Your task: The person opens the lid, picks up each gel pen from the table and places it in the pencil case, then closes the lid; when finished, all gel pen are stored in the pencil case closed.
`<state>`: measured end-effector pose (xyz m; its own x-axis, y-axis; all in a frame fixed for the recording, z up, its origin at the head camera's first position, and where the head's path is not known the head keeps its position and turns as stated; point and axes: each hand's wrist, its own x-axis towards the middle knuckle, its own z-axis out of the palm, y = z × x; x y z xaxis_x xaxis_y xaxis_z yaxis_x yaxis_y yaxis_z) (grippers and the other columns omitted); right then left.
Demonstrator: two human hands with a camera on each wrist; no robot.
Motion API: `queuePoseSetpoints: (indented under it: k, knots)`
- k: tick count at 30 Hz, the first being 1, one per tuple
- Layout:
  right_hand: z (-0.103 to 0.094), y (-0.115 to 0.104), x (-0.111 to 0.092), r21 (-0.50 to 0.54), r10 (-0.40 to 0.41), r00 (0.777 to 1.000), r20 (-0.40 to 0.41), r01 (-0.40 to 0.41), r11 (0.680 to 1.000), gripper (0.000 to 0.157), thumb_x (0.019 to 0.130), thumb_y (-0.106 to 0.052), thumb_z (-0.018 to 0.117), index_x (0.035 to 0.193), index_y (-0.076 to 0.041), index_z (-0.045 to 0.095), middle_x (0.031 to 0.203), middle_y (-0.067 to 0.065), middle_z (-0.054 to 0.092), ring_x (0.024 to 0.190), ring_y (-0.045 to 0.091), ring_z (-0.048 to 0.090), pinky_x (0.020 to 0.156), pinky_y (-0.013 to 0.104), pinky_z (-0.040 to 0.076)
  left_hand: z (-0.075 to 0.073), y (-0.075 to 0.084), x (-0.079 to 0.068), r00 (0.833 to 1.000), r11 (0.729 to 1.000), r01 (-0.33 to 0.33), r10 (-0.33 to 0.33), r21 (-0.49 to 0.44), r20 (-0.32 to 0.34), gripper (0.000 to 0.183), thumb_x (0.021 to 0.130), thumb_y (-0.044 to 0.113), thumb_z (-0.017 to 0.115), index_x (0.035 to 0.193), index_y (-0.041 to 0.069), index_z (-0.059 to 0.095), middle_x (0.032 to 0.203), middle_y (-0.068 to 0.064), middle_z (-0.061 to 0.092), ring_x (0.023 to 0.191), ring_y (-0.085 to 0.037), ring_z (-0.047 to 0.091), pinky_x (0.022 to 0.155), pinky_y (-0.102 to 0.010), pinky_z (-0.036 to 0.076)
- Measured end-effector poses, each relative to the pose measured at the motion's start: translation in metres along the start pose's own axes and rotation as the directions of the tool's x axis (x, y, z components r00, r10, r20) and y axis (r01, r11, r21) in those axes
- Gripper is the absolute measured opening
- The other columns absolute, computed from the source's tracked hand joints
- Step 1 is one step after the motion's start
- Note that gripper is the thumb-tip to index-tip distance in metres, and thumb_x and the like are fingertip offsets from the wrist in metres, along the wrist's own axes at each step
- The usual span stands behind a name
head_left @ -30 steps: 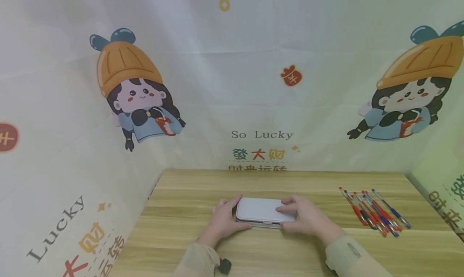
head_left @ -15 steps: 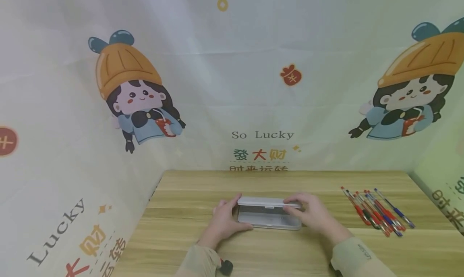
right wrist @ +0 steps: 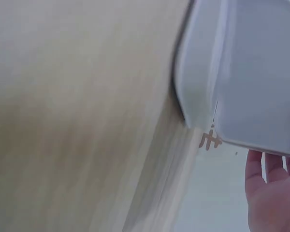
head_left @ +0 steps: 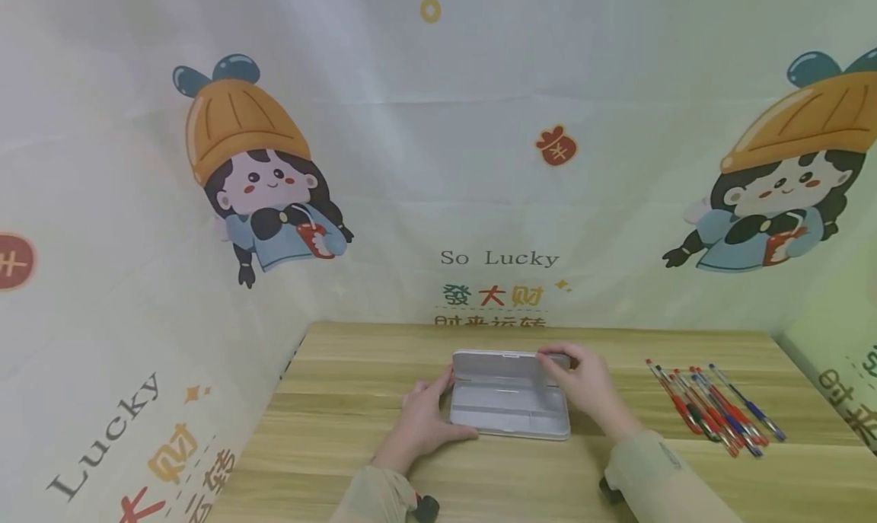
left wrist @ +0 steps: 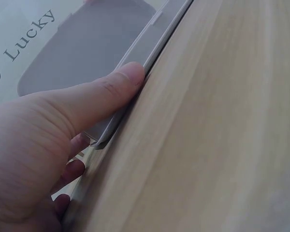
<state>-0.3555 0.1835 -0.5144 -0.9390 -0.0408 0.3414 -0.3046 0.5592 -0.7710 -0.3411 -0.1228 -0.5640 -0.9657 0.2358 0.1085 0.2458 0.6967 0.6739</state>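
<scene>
A pale grey-white pencil case (head_left: 503, 424) lies on the wooden table with its lid (head_left: 500, 367) raised at the back. Inside, a divider and bare compartments show. My left hand (head_left: 421, 424) grips the left end of the case, the thumb along its front edge, as the left wrist view shows with the thumb (left wrist: 104, 94) on the rim. At the lid's top right corner, my right hand (head_left: 585, 386) pinches the edge. In the right wrist view the inside of the lid fills the upper right, with fingers (right wrist: 256, 174) under its end; the thumb is out of sight there.
Several pens (head_left: 715, 409) with red, blue and black parts lie in a loose pile to the right of the case. A printed cloth backdrop (head_left: 384, 203) rises behind the wooden table (head_left: 342, 355) and along its sides.
The pencil case was closed one second ago. My right hand has lifted the lid up and back, exposing the inside. The left hand has stayed at the left end.
</scene>
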Motion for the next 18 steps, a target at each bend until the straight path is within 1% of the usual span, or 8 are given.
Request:
queuePoseSetpoints:
  k: [2,4,6,8,10,11,13,18]
  knots:
    - [0.002,0.001,0.007,0.022,0.039,0.999,-0.005,-0.039,0.999,0.021,0.102,-0.023,0.08,0.118,-0.009,0.083,0.117,0.015,0.083,0.059,0.005,0.047,0.056,0.024,0.044,0.0,0.0,0.0,1.0,1.0,0.002,-0.002,0.005,0.0,0.135,0.063,0.05,0.105,0.174,0.017,0.035,0.152,-0.011,0.066,0.13,-0.033,0.052,0.107,-0.057,0.047]
    - [0.004,0.002,0.012,0.028,0.078,0.997,-0.008,-0.077,0.997,0.025,0.103,-0.026,0.079,0.121,-0.009,0.082,0.12,0.017,0.082,0.055,0.009,0.04,0.054,0.028,0.042,0.0,0.0,0.0,1.0,1.0,0.008,-0.008,0.003,0.004,0.135,0.063,0.051,0.105,0.173,0.017,0.036,0.151,-0.015,0.064,0.131,-0.034,0.052,0.107,-0.058,0.048]
    - [0.006,0.002,0.016,0.017,0.11,0.994,-0.015,-0.11,0.994,0.028,0.104,-0.029,0.078,0.123,-0.01,0.081,0.127,0.017,0.08,0.069,0.015,0.058,0.069,0.031,0.054,0.0,0.0,0.0,1.0,1.0,0.014,-0.014,0.003,0.007,0.134,0.063,0.051,0.105,0.173,0.019,0.036,0.15,-0.018,0.062,0.131,-0.036,0.052,0.107,-0.059,0.048]
    - [0.008,0.001,0.019,0.02,0.143,0.99,-0.019,-0.143,0.99,0.031,0.105,-0.032,0.076,0.125,-0.01,0.08,0.137,0.017,0.077,0.098,0.029,0.072,0.093,0.044,0.061,0.0,0.0,0.0,1.0,1.0,0.016,-0.016,0.003,0.01,0.134,0.063,0.05,0.106,0.173,0.02,0.037,0.149,-0.019,0.062,0.131,-0.036,0.052,0.107,-0.059,0.049]
    - [0.011,0.001,0.022,0.036,0.171,0.985,-0.023,-0.17,0.985,0.033,0.105,-0.033,0.075,0.128,-0.009,0.078,0.144,0.018,0.073,0.131,0.04,0.068,0.116,0.057,0.053,-0.001,0.0,0.0,1.0,1.0,0.015,-0.015,0.003,0.009,0.133,0.063,0.05,0.106,0.173,0.022,0.037,0.149,-0.018,0.062,0.132,-0.035,0.052,0.108,-0.059,0.048]
    - [0.012,0.001,0.024,0.047,0.185,0.982,-0.028,-0.184,0.982,0.034,0.106,-0.033,0.075,0.128,-0.008,0.078,0.147,0.018,0.071,0.145,0.041,0.061,0.124,0.06,0.046,-0.001,0.0,0.0,1.0,1.0,0.014,-0.014,0.001,0.007,0.133,0.062,0.049,0.106,0.173,0.022,0.037,0.149,-0.018,0.062,0.132,-0.035,0.052,0.108,-0.06,0.048]
    - [0.016,0.002,0.026,0.078,0.213,0.976,-0.038,-0.21,0.975,0.035,0.105,-0.032,0.074,0.129,-0.006,0.077,0.149,0.02,0.07,0.152,0.044,0.055,0.129,0.063,0.04,-0.001,0.0,0.0,1.0,1.0,0.012,-0.012,0.0,0.008,0.132,0.063,0.05,0.105,0.173,0.023,0.038,0.149,-0.016,0.063,0.133,-0.035,0.052,0.11,-0.06,0.047]
    - [0.024,0.004,0.032,0.112,0.272,0.961,-0.059,-0.264,0.958,0.038,0.105,-0.031,0.073,0.131,-0.005,0.076,0.153,0.022,0.067,0.154,0.046,0.051,0.131,0.065,0.034,0.001,-0.001,-0.001,1.0,1.0,0.02,-0.02,-0.012,0.011,0.131,0.063,0.053,0.105,0.173,0.025,0.038,0.149,-0.016,0.061,0.132,-0.036,0.051,0.11,-0.061,0.048]
